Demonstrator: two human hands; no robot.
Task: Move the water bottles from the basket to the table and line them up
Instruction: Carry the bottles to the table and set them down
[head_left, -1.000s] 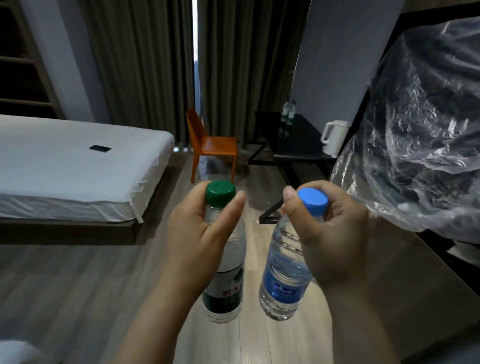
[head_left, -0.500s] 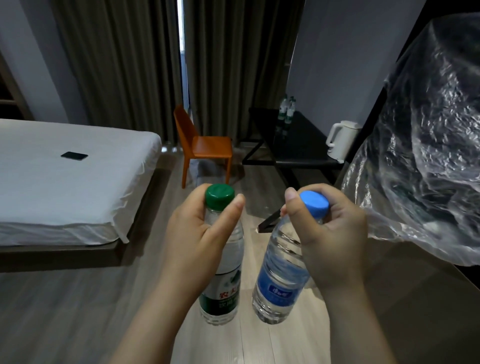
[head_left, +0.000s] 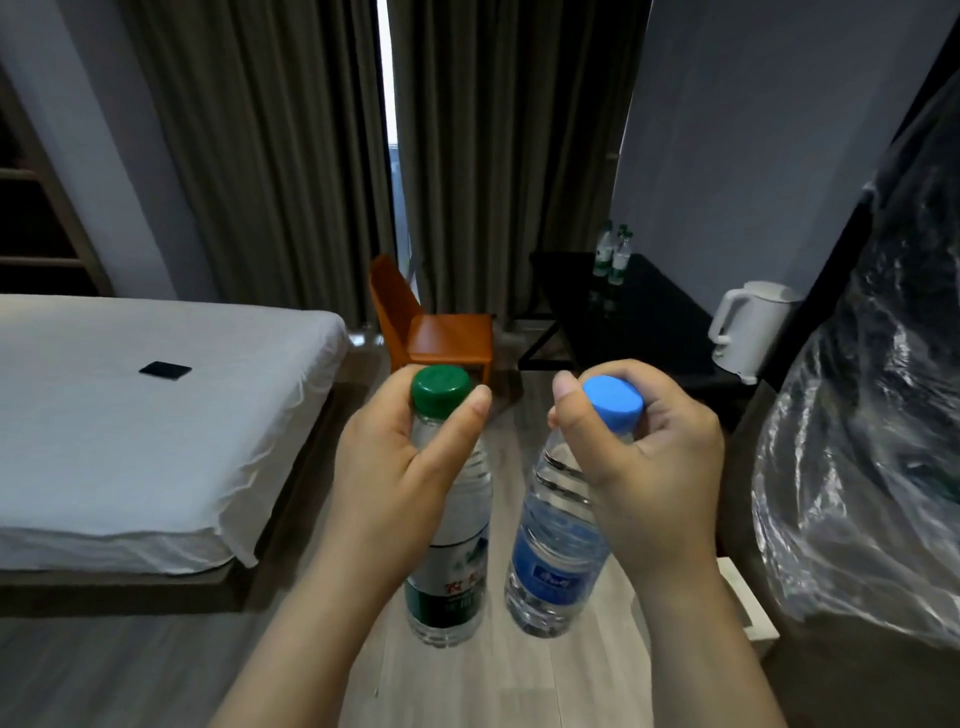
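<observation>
Here my left hand (head_left: 395, 467) grips the green-capped bottle (head_left: 449, 561) by its neck, my right hand (head_left: 649, 467) grips the blue-capped bottle (head_left: 556, 551), both above the floor (head_left: 104, 670); the tabletop (head_left: 639, 317) is well ahead.

Four water bottles (head_left: 462, 561), one chair (head_left: 447, 338), one kettle (head_left: 750, 332), one bed (head_left: 130, 441).

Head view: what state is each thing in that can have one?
Green-capped bottle, capped, roughly upright, held in the air.
Blue-capped bottle, capped, tilted, held in the air.
Left hand, gripping the green-capped bottle's neck.
Right hand, gripping the blue-capped bottle's neck.
Two bottles on the black table, standing upright.
Kettle, upright, lid down.
Curtains, drawn, narrow gap between them.
</observation>
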